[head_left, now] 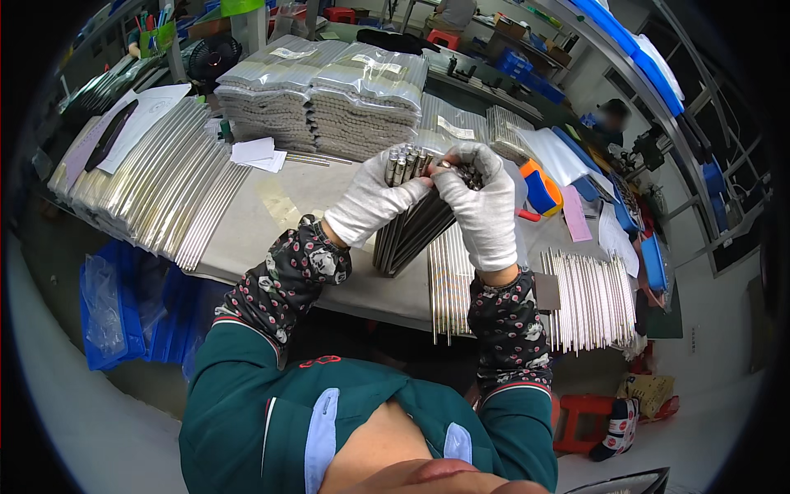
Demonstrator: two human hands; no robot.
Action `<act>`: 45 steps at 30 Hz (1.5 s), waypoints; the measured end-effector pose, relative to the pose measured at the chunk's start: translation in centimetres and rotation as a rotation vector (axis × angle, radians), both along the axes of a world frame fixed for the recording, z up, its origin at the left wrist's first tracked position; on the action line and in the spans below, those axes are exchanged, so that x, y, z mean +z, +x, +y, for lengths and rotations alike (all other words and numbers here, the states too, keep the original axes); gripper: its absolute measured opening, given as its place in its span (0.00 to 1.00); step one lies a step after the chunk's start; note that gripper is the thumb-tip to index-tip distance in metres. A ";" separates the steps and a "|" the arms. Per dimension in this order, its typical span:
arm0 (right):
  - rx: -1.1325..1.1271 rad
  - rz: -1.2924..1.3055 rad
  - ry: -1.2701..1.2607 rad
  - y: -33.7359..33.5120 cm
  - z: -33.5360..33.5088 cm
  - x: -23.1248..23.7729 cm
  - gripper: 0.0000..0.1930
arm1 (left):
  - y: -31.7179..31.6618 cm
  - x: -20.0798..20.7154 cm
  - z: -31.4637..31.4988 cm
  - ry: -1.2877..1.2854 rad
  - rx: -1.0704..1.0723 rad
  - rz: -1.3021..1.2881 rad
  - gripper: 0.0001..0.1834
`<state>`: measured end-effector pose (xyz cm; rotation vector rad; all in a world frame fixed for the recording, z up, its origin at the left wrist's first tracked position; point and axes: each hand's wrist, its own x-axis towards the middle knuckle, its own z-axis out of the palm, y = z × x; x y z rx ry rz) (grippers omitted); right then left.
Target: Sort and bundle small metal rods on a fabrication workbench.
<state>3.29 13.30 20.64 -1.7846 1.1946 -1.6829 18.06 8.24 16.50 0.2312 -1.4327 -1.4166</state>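
Note:
A bundle of slim metal rods (409, 235) stands tilted on the grey work table (239, 239) in front of me. Its lower ends touch the tabletop and its shiny tips come up between my hands. My left hand (374, 204), in a white glove with a bare thumb tip, is closed round the bundle's upper left side. On the upper right, my gloved right hand (480, 206) curls round rod ends, its thumb and fingertips close to the left thumb. The palms and some fingers are hidden behind the rods and gloves.
Rows of rods (156, 185) lie at left, and more rods (588, 300) at right near the front edge. Bagged stacks (362, 99) rise at the back. An orange and blue tape dispenser (541, 189) stands right. Blue bins (115, 309) and a red stool (580, 424) are below.

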 end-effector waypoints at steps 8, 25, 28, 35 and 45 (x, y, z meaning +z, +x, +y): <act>0.089 0.000 0.113 0.5 0.6 1.6 0.16 | 0.6 -0.3 -0.9 -0.040 -0.179 -0.049 0.20; 0.108 -0.036 0.088 0.8 0.4 1.7 0.11 | 1.1 -0.9 -1.3 -0.027 -0.098 -0.066 0.17; 0.064 0.095 0.027 0.9 -0.2 1.1 0.09 | 1.1 -1.3 -1.7 -0.127 -0.078 -0.146 0.19; 0.023 0.087 0.013 0.8 -0.4 1.0 0.08 | 1.1 -1.2 -1.6 -0.183 -0.075 -0.054 0.20; 0.107 0.092 0.129 1.4 0.0 1.8 0.13 | 0.8 -0.9 -1.3 -0.187 -0.101 -0.005 0.22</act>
